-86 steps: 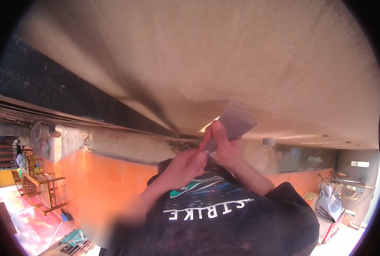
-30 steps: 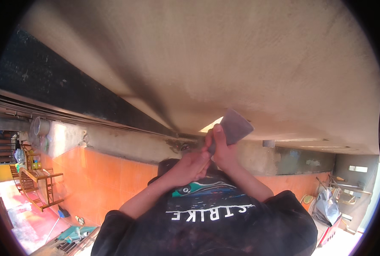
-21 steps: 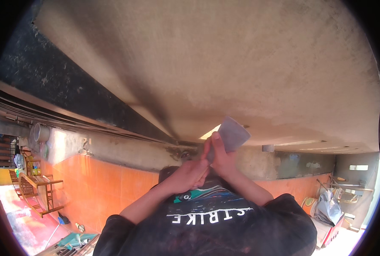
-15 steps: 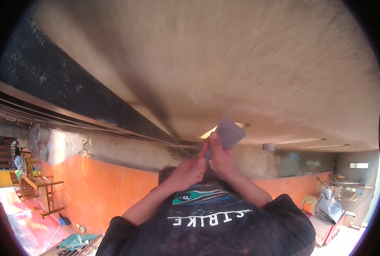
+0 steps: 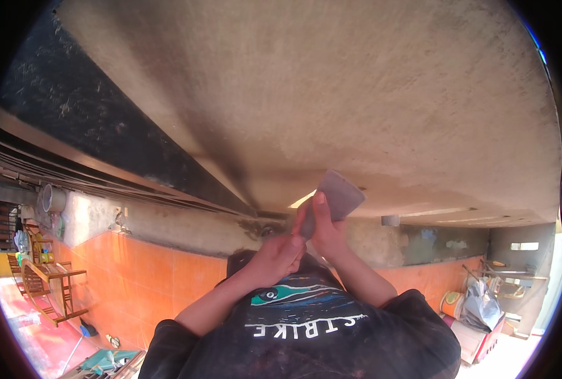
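Observation:
Both my hands are raised in front of my chest, on one flat tool with a wide grey blade (image 5: 343,196) like a putty knife. My right hand (image 5: 326,228) grips it just below the blade, its thumb pressed along the flat face. Lower down, my left hand (image 5: 282,258) is closed around the handle end, against my right hand. The fingers hide most of the handle. Beyond the blade spreads a rough beige plastered surface (image 5: 331,88); I cannot tell whether the blade touches it.
A black beam (image 5: 104,120) runs along the plaster at the left. Behind my arms stands an orange tiled wall (image 5: 148,278). Wooden chairs (image 5: 66,287) stand at the left. A silver-grey bag (image 5: 481,306) lies among piled items at the right.
My hands keep the same grip on the tool, and its blade has turned slightly. The surroundings have shifted a little to the left in view.

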